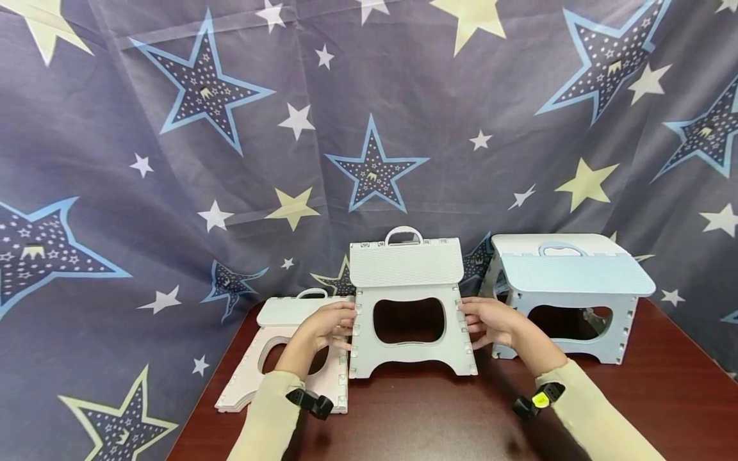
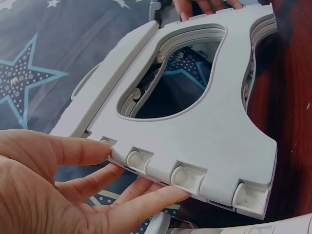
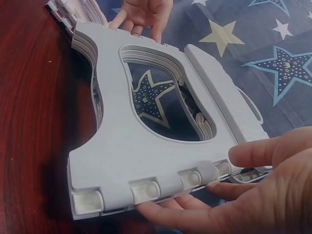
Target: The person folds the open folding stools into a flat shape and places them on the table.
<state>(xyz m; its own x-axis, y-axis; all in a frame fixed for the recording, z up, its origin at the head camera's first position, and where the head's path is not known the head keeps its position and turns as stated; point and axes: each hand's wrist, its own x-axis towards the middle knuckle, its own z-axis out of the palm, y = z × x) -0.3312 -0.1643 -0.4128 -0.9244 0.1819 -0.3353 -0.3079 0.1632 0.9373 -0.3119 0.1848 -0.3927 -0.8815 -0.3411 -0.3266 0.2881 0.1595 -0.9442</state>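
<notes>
A pale grey-white folding step stool [image 1: 403, 269] stands upright between my two hands, its legs folded close together and its handle at the top. At its left side edge my left hand [image 1: 327, 325] holds it with the fingertips, seen close up in the left wrist view along the hinge notches [image 2: 187, 178]. My right hand [image 1: 490, 320] grips the opposite side edge, and the right wrist view shows those fingers [image 3: 243, 156] on the notched edge. Whether the stool's feet touch the table cannot be told.
To the left, a pinkish folded stool [image 1: 236, 384] lies on the dark red-brown table [image 1: 403, 422]. An unfolded light blue stool [image 1: 576, 275] stands on its legs at the right. Behind everything hangs a grey curtain [image 1: 461, 179] with stars.
</notes>
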